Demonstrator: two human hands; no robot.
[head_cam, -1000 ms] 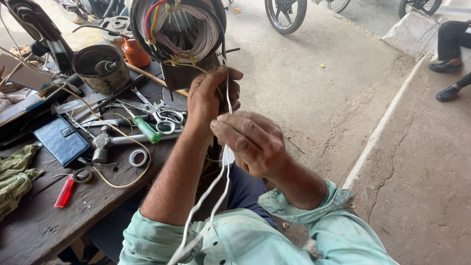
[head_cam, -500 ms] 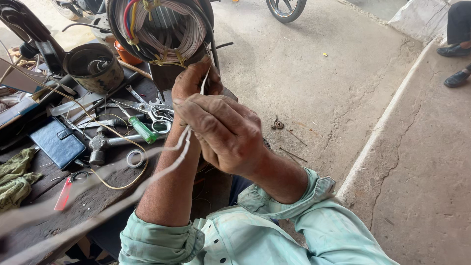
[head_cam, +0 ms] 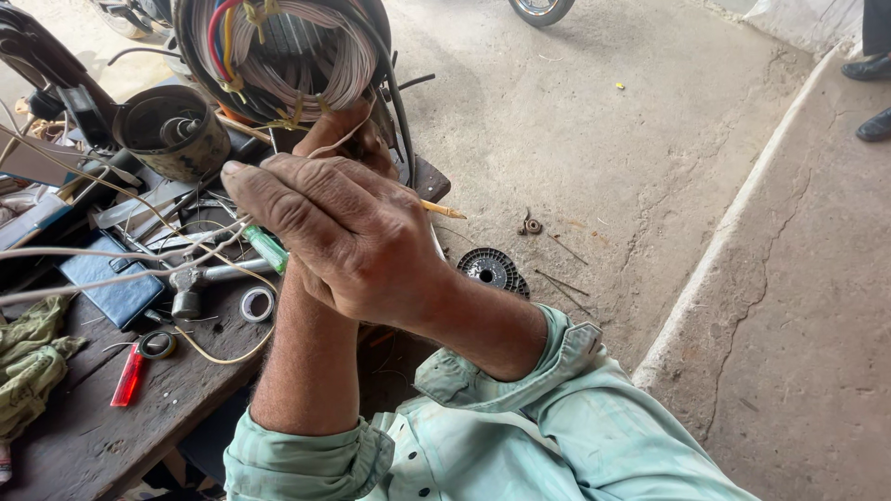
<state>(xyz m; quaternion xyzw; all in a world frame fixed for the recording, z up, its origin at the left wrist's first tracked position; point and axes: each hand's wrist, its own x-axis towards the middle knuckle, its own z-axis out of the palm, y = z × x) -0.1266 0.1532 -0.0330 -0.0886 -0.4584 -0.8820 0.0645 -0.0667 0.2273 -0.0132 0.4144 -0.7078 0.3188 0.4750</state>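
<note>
On the table (head_cam: 83,445) lie a red lighter (head_cam: 127,376), a blue wallet (head_cam: 109,286), a green rag (head_cam: 30,364) and 2 tape rolls (head_cam: 257,303).

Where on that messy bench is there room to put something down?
Bare wood shows at the bench's near corner, between the red lighter, green rag and sleeve. Farther back, around the metal can, wires and tools crowd it.

No packages, labels, signs or screens can be made out anywhere.
</note>
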